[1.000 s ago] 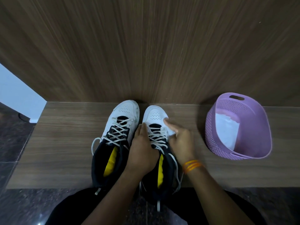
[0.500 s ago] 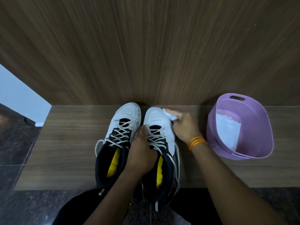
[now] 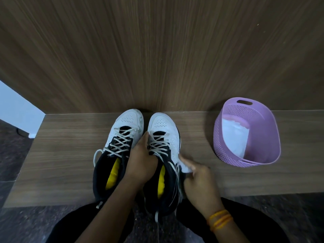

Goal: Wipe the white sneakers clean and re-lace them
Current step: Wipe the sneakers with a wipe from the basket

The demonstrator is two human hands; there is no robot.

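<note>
Pair of white-and-black laced sneakers (image 3: 140, 155) side by side on wood-grain bench (image 3: 61, 146). Left hand (image 3: 142, 160) clasped over right sneaker's (image 3: 163, 155) laces; right hand (image 3: 199, 186) pinching white wipe (image 3: 185, 166) against its outer side. Lilac perforated plastic basket (image 3: 263, 137) well apart, rightward.

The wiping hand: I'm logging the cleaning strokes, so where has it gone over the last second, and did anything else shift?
The right hand, pinching the white wipe, swept from the right sneaker's toe out to its far tip, then back along the outer side to the heel end. The left hand stayed clamped on that sneaker's laces. The left sneaker and the purple basket did not move.
</note>
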